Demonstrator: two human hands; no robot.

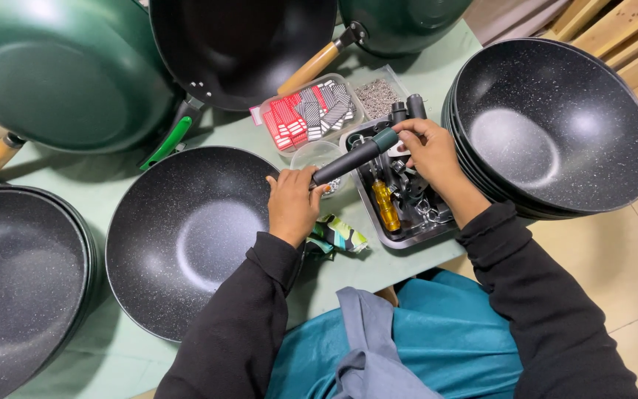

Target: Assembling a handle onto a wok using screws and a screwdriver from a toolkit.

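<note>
Left hand (292, 205) is gripping the pan (186, 236) at its right rim, fingers closed where the handle (354, 157) is meeting it, while the right hand (426, 148) is pinching the handle's far end over the tray (407, 238). The pan, lying on the table (422, 70), is looking heavy and rigid with a slick coating, so rim and handle are seeming the surest holds.

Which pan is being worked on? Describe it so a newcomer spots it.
On the pale green table, find the speckled black wok directly before the person, between two stacks of similar pans. Unlike its neighbours it lies singly, with the left hand on its rim and a dark handle held against it.
</note>
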